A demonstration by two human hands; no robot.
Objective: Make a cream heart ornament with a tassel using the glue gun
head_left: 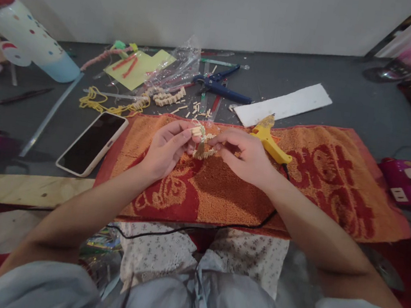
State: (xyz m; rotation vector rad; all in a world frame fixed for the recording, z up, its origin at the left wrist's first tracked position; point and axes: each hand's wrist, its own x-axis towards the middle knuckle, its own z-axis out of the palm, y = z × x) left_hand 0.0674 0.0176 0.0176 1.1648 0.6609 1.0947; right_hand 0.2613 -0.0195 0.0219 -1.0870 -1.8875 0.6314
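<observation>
Over the orange towel (234, 193), my left hand (168, 146) pinches a small craft piece (201, 148) built from short pale sticks. The piece looks roughly ring-shaped, with a brownish part hanging at its middle. My right hand (245, 154) is at its right side, thumb and index finger bent together against the edge; whether anything else sits between those fingertips is too small to tell. Right beside that hand lies a yellow glue gun (270, 140), its black cord (188, 227) running along the towel's front edge.
Behind the towel lie loose short sticks (196, 108), a stick-built strip (169, 97), blue-handled cutters (223, 88) and a white board (284, 103). At left are a phone (93, 143), yellow yarn (102, 102) and a tall bottle (42, 36). Purple boxes stand at both sides.
</observation>
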